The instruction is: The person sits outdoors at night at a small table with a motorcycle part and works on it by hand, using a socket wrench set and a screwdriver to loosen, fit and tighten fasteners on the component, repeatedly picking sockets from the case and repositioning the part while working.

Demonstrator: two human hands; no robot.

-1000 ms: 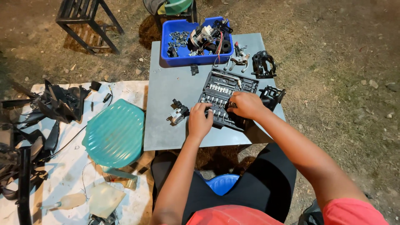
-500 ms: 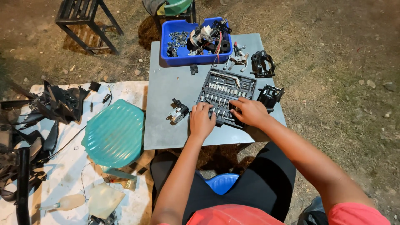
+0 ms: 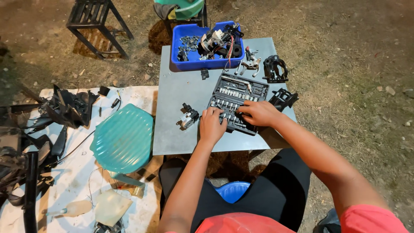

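Both my hands on the socket set case (image 3: 236, 100), near table (image 3: 177, 129) front edge, right side. L hand (image 3: 212, 125) fingers curled on its front-left corner; R hand (image 3: 258, 113) over sockets, grip can't tell. Small metal part (image 3: 189, 118) just left.

Blue bin (image 3: 189, 64) w/ parts, teal stool (image 3: 123, 140), black stand (image 3: 97, 26)

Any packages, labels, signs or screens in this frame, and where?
No labels, signs or screens show.
Socket set case: open, black, rectangular, on the grey table, under both hands.
Blue bin: rectangular, at the table's far edge, full of parts.
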